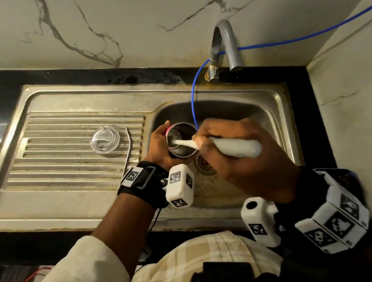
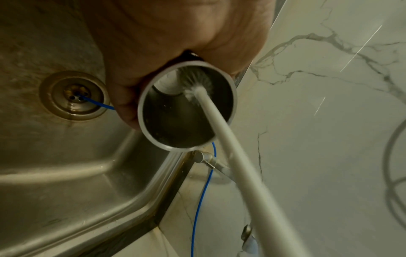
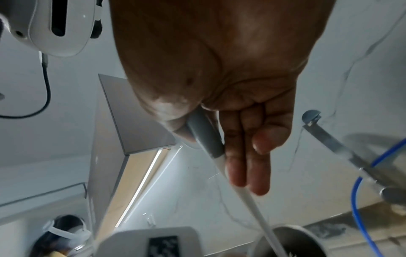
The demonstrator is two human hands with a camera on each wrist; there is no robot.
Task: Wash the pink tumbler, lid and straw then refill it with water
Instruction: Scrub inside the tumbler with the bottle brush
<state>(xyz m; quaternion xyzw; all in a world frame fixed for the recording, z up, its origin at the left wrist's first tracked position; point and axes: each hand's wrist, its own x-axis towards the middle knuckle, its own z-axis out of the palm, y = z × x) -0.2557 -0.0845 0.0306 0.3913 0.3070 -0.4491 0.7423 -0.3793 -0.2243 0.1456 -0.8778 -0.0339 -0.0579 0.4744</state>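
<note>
My left hand [image 1: 158,145] grips the pink tumbler [image 1: 181,140] over the sink basin, its steel mouth tilted toward me. My right hand [image 1: 237,140] holds a white bottle brush [image 1: 238,148] by its handle, and the bristle head is down inside the tumbler [image 2: 186,111], against the far wall. In the left wrist view the brush [image 2: 219,128] shaft runs out over the rim. The right wrist view shows my thumb and fingers [image 3: 248,165] around the grey-and-white brush [image 3: 206,139] handle. The clear lid [image 1: 104,139] and the bent metal straw [image 1: 128,153] lie on the ribbed drainboard.
The steel sink [image 1: 275,108] has its drain [image 1: 204,163] just under my hands. A curved tap [image 1: 225,44] stands at the back, with a thin blue hose [image 1: 193,103] dropping into the basin. Marble walls close the back and right side.
</note>
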